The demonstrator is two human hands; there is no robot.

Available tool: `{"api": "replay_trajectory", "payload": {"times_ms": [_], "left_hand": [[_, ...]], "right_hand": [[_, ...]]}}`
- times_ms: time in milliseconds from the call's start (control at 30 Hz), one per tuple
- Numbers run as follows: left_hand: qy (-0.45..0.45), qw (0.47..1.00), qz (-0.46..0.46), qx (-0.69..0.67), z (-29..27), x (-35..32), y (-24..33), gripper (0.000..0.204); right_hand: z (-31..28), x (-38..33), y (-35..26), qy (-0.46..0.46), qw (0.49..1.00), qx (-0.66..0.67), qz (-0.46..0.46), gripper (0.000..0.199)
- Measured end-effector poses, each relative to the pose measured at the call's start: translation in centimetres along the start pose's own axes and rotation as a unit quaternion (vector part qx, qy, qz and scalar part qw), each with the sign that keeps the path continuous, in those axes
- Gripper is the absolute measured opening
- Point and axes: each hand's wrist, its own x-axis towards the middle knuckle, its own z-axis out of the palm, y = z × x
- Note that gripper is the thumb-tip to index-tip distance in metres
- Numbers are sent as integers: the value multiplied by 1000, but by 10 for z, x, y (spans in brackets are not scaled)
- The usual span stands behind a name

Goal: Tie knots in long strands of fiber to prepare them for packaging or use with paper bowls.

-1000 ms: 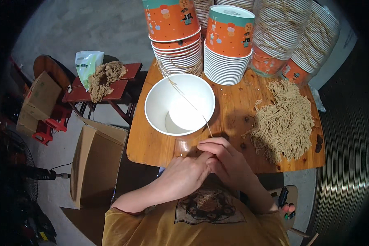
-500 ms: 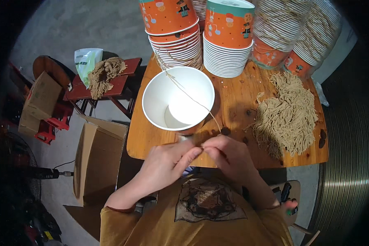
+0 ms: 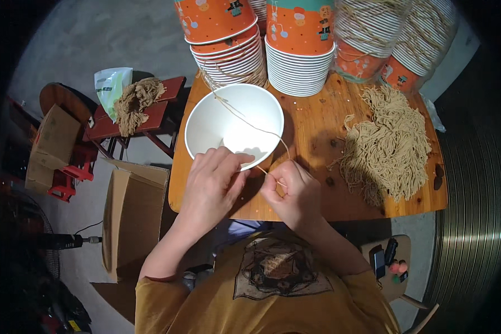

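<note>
A large white paper bucket (image 3: 203,125) stands tilted at the table's near left part, its open mouth toward me. My left hand (image 3: 209,186) grips its near rim, fingers bent over the edge and thumb below. A thin tan string (image 3: 256,128) is tied at the far rim and runs across the mouth to the near right side. Just right of the bucket, my right hand (image 3: 293,192) pinches the string between thumb and fingertips, with a short end sticking out. Whether the left hand also holds string is hidden.
On the wooden table (image 3: 312,125), a heap of tan strings (image 3: 392,147) lies at right. Stacks of orange-printed paper buckets (image 3: 298,69) line the back. At left are a red bench (image 3: 164,97) with more string and an open cardboard box (image 3: 136,222).
My hands were together in front of the bucket and have parted. The left hand has moved forward onto the near rim. The right has drawn slightly nearer the bucket, still pinching the string.
</note>
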Motion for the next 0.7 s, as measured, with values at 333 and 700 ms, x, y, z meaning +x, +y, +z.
{"api": "replay_trajectory", "payload": {"times_ms": [333,700], "left_hand": [[14,1000,-11,11,5,6,6,25],[-21,999,-35,-29,-5,13,11,27]], "right_hand": [[7,0,8,54,998,-30,-29,18],[15,7,10,70,997,5,-45,20]]}}
